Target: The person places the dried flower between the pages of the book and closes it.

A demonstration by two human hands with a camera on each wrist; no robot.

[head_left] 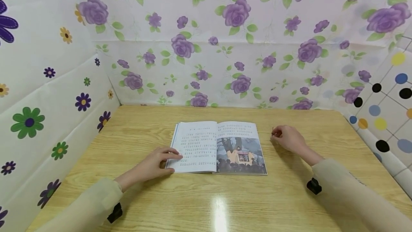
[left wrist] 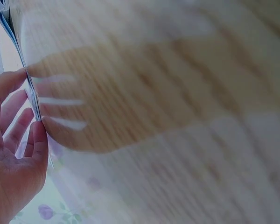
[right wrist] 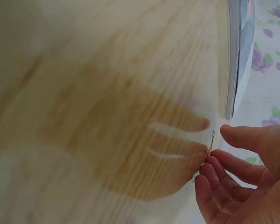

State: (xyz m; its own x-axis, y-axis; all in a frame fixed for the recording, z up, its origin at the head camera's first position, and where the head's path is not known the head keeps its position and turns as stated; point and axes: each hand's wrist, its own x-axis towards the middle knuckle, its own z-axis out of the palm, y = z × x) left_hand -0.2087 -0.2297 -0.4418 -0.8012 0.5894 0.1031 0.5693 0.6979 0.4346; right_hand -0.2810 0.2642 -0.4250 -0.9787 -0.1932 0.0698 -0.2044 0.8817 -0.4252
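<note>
An open book (head_left: pixel 199 146) lies on the table, with printed text on the left page and text above a dark picture on the right. My left hand (head_left: pixel 160 161) rests at the lower left of the book, its fingers spread over the page's edge. In the left wrist view the fingertips touch the book's thin edge (left wrist: pixel 32 95). Just right of the book, my right hand (head_left: pixel 288 139) is low over the table, fingers slightly bent. A thin wire-like piece (right wrist: pixel 211 142) is at the index fingertip, and the thumb stands apart from it. Its exact kind is unclear.
The wood-grain table (head_left: pixel 206 196) is glossy and reflects the hands. Flower-printed cloth (head_left: pixel 212 71) hangs behind it, with patterned sheets at the left and right sides. Black wrist devices (head_left: pixel 313 186) sit under both sleeves.
</note>
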